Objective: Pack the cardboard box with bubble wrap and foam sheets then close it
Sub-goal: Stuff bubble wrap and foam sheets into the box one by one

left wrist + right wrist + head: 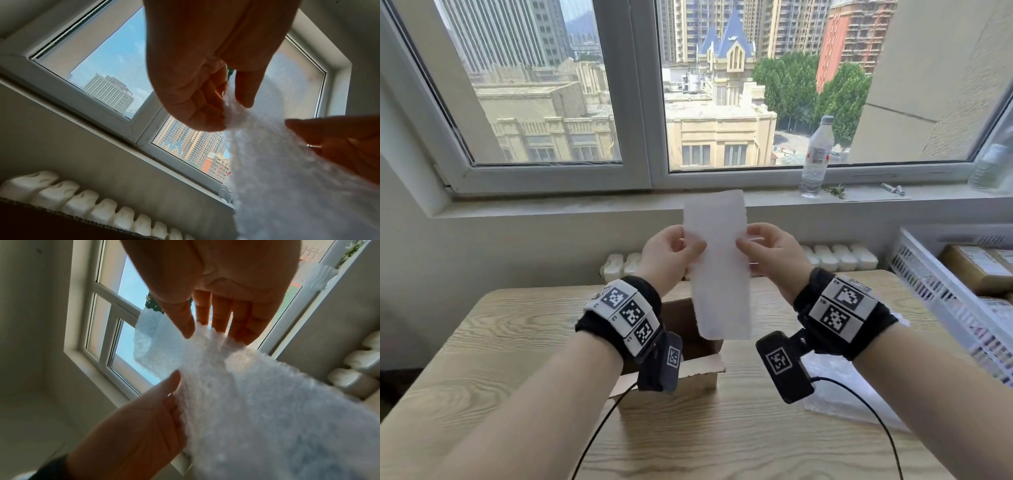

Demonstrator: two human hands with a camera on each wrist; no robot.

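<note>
The foam sheet (717,267) hung upright, long axis vertical, above the open cardboard box (681,363). The left hand (671,253) and right hand (770,251) pinched its side edges. Below lay the wooden surface (517,342), bubble wrap (835,394) at right, a window (640,102) beyond.

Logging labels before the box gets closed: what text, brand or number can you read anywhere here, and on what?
No text can be read.
Water bottle label: red and white print, too blurred.
Wristbands: black-and-white square code markers; small characters beside them too small.
Cardboard boxes in the white crate: labels blurred.
Foam sheet, open cardboard box: no print visible.
</note>
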